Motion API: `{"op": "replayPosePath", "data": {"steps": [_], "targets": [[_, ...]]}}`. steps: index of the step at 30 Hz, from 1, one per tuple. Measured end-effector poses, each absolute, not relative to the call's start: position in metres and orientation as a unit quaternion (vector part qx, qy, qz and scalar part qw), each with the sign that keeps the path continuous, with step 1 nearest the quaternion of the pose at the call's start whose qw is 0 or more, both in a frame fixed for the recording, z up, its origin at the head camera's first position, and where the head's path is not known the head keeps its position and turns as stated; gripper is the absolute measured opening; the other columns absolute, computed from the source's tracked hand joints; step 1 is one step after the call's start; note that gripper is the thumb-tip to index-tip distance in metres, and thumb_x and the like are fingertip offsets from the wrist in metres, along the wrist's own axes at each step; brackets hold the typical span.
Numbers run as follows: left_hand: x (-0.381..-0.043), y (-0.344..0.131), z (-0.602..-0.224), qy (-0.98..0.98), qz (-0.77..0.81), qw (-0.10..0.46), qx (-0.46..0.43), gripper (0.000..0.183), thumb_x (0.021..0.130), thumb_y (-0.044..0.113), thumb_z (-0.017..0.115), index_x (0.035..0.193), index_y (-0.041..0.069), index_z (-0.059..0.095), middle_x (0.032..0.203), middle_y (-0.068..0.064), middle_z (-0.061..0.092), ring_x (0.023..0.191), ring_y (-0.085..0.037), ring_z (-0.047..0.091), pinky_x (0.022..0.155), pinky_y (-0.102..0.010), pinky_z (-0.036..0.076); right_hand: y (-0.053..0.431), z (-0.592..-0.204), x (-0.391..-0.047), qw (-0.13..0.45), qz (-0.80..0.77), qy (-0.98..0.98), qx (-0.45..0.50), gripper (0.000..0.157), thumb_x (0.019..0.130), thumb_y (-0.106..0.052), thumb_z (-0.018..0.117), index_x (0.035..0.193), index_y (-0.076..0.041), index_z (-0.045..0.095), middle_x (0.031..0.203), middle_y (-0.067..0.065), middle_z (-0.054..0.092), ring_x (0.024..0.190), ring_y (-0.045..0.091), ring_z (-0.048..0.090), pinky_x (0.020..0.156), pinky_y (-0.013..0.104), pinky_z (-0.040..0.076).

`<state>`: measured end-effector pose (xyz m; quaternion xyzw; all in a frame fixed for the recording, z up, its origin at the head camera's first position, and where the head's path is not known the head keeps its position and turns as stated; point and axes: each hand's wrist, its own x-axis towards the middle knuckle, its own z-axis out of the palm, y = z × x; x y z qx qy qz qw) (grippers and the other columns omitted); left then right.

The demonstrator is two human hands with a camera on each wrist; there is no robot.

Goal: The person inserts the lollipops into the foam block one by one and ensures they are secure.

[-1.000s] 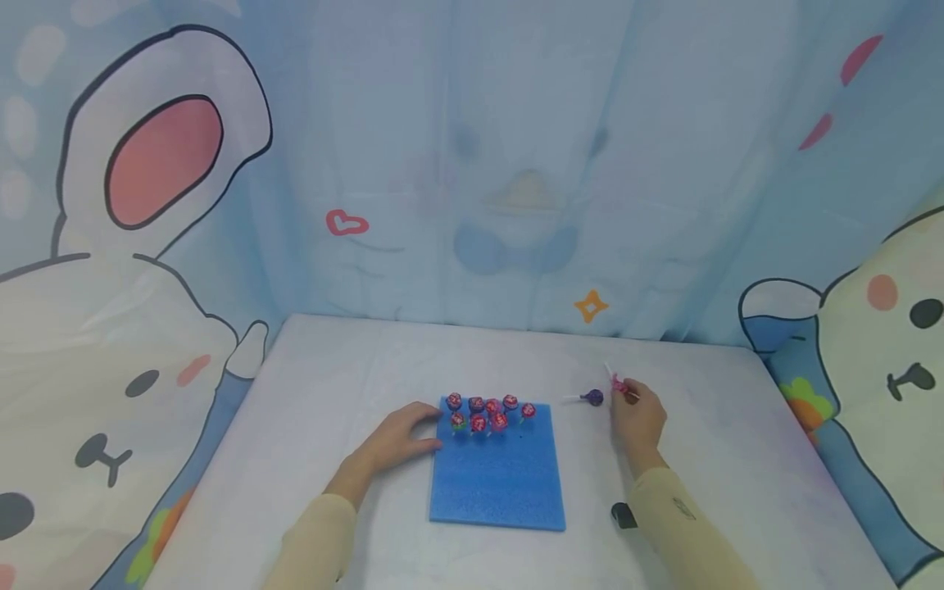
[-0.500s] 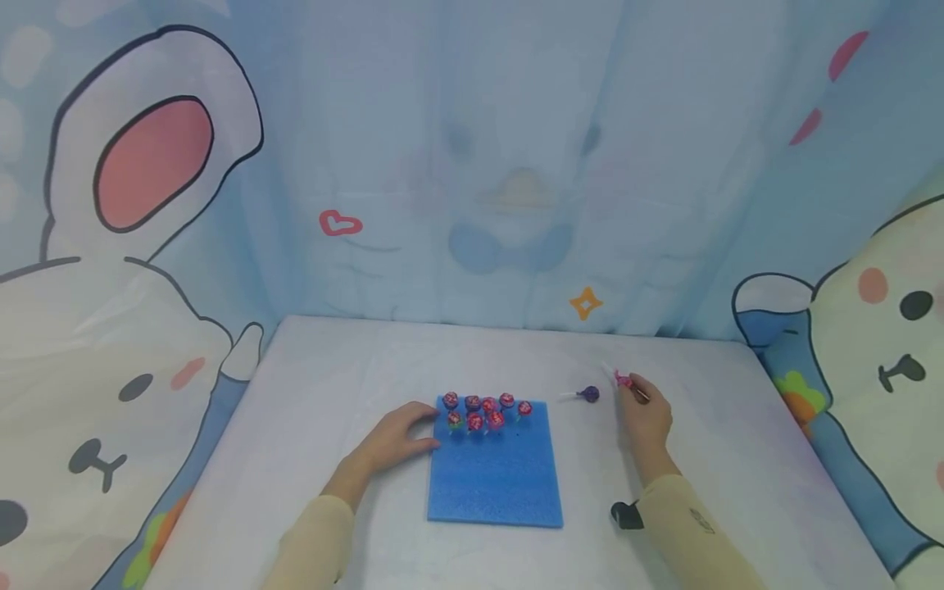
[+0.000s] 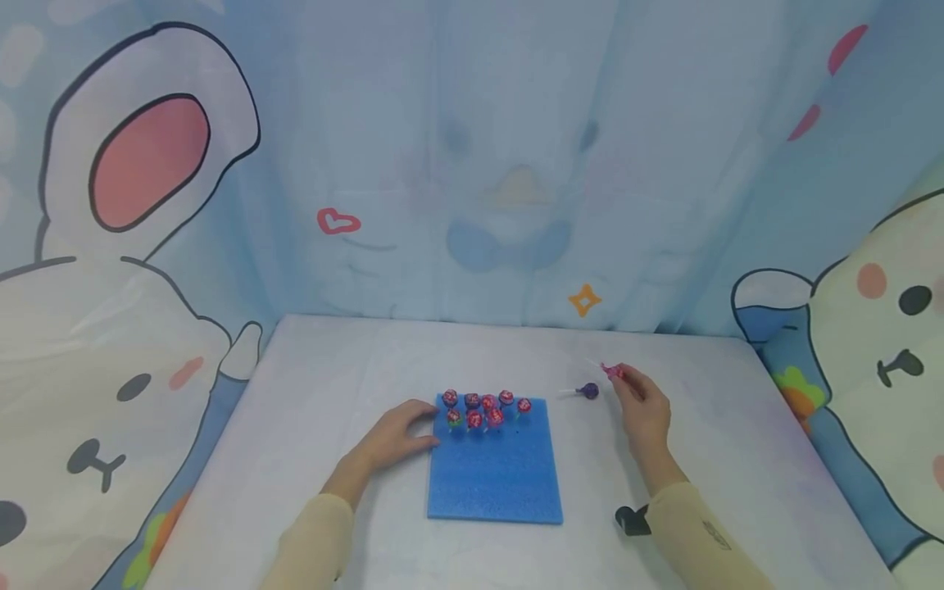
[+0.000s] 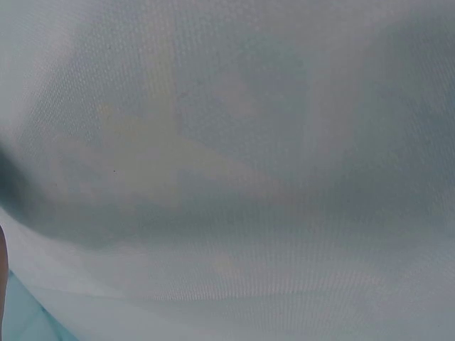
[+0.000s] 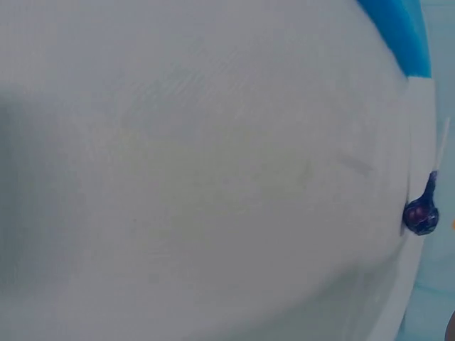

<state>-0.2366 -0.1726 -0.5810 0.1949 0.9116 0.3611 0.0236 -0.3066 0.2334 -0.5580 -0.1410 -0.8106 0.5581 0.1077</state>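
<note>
My right hand [image 3: 647,411] pinches a pink-wrapped lollipop [image 3: 612,371] by its head, right of the board in the head view. Its white stick points up and to the left. Close by, a purple lollipop [image 3: 587,391] lies on the table, stick to the left; the right wrist view has this purple lollipop [image 5: 421,215] at its right edge. My left hand [image 3: 398,434] rests with fingertips and thumb at the left edge of a blue foam board [image 3: 494,483]. Several wrapped lollipops [image 3: 474,419], mostly red, stand in two rows along the board's far side.
A white-covered table [image 3: 369,352] carries everything, with a printed cartoon curtain [image 3: 509,147] behind it. A black object [image 3: 632,520] shows beside the right sleeve [image 3: 696,533]. The left wrist view is mostly white cloth [image 4: 227,170].
My right hand turns the pink lollipop, so its stick now leans further left, and lifts slightly away from the table's middle. The left hand stays at the board's edge.
</note>
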Motion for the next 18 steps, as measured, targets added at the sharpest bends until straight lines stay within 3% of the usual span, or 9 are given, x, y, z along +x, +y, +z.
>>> {"op": "replayPosePath", "data": {"steps": [4, 18], "targets": [[-0.237, -0.174, -0.581, 0.912, 0.36, 0.023, 0.197, 0.052, 0.088, 0.034, 0.073, 0.131, 0.009, 0.058, 0.131, -0.006, 0.06, 0.128, -0.024, 0.051, 0.112, -0.041, 0.038, 0.23, -0.552, -0.303, 0.12, 0.575, -0.8, -0.123, 0.045, 0.098, -0.031, 0.059, 0.14, -0.014, 0.053, 0.138, 0.005, 0.056, 0.125, 0.017, 0.054, 0.101, 0.022, 0.046], [-0.236, -0.173, -0.579, 0.911, 0.364, 0.03, 0.191, 0.052, 0.088, 0.034, 0.073, 0.132, 0.01, 0.058, 0.132, -0.005, 0.059, 0.129, -0.024, 0.05, 0.112, -0.041, 0.037, 0.219, -0.543, -0.297, 0.116, 0.545, -0.823, -0.105, 0.043, 0.098, -0.037, 0.058, 0.136, -0.017, 0.059, 0.135, 0.001, 0.06, 0.124, 0.015, 0.055, 0.102, 0.029, 0.047]]}}
